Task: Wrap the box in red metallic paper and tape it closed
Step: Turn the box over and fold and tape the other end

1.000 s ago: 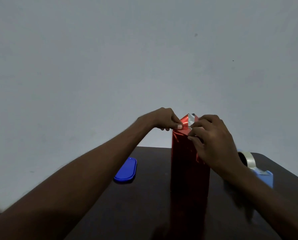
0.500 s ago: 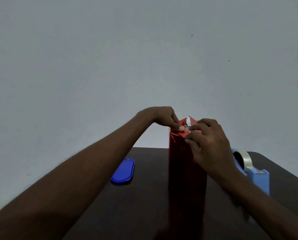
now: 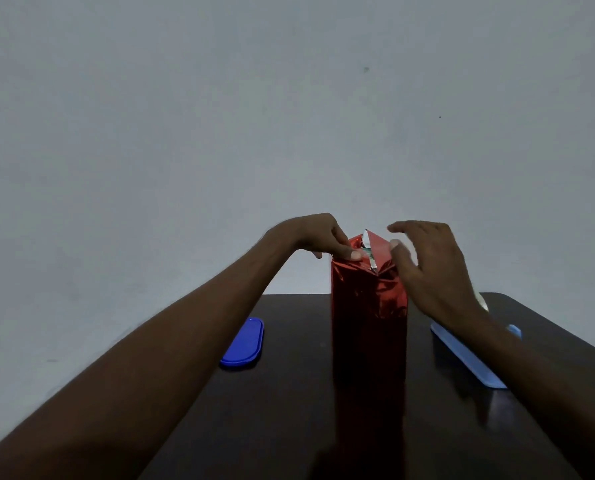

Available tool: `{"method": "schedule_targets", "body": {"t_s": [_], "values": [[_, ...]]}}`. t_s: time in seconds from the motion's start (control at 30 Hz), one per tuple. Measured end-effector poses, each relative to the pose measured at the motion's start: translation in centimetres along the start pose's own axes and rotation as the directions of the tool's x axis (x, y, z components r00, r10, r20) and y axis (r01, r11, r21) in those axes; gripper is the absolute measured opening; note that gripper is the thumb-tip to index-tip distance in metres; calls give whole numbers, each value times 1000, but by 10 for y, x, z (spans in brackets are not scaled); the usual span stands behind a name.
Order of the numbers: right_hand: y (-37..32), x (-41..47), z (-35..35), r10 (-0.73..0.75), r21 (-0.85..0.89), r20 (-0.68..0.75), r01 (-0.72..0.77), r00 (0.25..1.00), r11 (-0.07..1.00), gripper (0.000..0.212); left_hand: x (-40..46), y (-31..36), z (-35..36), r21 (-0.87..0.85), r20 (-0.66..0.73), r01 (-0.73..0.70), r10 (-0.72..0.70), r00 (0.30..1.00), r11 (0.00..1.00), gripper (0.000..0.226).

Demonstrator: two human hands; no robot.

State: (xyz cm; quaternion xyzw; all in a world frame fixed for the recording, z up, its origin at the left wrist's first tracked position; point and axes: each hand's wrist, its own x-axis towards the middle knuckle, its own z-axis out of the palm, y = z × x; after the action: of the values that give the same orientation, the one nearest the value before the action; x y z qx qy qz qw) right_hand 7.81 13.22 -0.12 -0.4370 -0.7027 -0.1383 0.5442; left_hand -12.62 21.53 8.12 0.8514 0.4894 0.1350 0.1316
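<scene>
Box (image 3: 368,306) stands upright mid-table, wrapped in red paper (image 3: 380,249). Left hand (image 3: 318,237) pinches the top fold; right hand (image 3: 431,268), fingers spread, only touches the raised flap (untaped), which may spring open or crease.

The right hand (image 3: 431,271) and forearm are hiding most of the pale blue plastic tape dispenser (image 3: 469,358) near the dark wooden table's (image 3: 289,393) right edge; the tall red metallic-wrapped box's (image 3: 368,323) base is fading into shadow; both forearms are running off the bottom edge.
</scene>
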Motion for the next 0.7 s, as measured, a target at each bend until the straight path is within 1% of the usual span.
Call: {"method": "schedule_targets", "body": {"t_s": [0.07, 0.1, 0.13, 0.2, 0.23, 0.3, 0.37, 0.4, 0.47, 0.53, 0.7], "values": [[16, 0, -5, 147, -4, -33, -147, 989, 989, 33, 3, 2, 3, -16, -5, -8, 8, 1000, 1000, 37], [25, -1, -7, 213, -37, -28, -214, 977, 976, 28, 4, 3, 4, -27, -7, -10, 9, 1000, 1000, 37], [36, -3, -9, 282, -99, 4, -280, 959, 955, 24, 5, 4, 6, -39, -9, -9, 9, 1000, 999, 38], [60, -8, -14, 426, -288, 104, -383, 899, 878, 28, 9, 6, 10, -55, -20, -6, 5, 1000, 998, 38], [71, -12, -19, 490, -376, 150, -408, 859, 832, 30, 12, 8, 12, -59, -24, -8, 7, 1000, 998, 39], [87, -18, -25, 576, -509, 238, -405, 782, 760, 30, 15, 11, 14, -69, -32, -1, -1, 999, 998, 39], [93, -23, -34, 628, -610, 282, -369, 725, 701, 29, 18, 14, 16, -68, -28, 5, -7, 1000, 998, 40], [95, -25, -39, 646, -644, 277, -361, 712, 674, 26, 20, 17, 17, -68, -24, 5, -7, 1000, 998, 41], [97, -25, -45, 670, -678, 253, -366, 698, 638, 21, 21, 20, 18, -68, -18, 8, -10, 1000, 998, 41], [98, -24, -49, 704, -685, 243, -395, 668, 612, 19, 23, 21, 18, -70, -17, 10, -11, 1000, 997, 41], [102, -18, -52, 802, -581, 243, -580, 546, 571, 12, 25, 19, 18, -81, -22, 12, -14, 1000, 997, 39]]}}
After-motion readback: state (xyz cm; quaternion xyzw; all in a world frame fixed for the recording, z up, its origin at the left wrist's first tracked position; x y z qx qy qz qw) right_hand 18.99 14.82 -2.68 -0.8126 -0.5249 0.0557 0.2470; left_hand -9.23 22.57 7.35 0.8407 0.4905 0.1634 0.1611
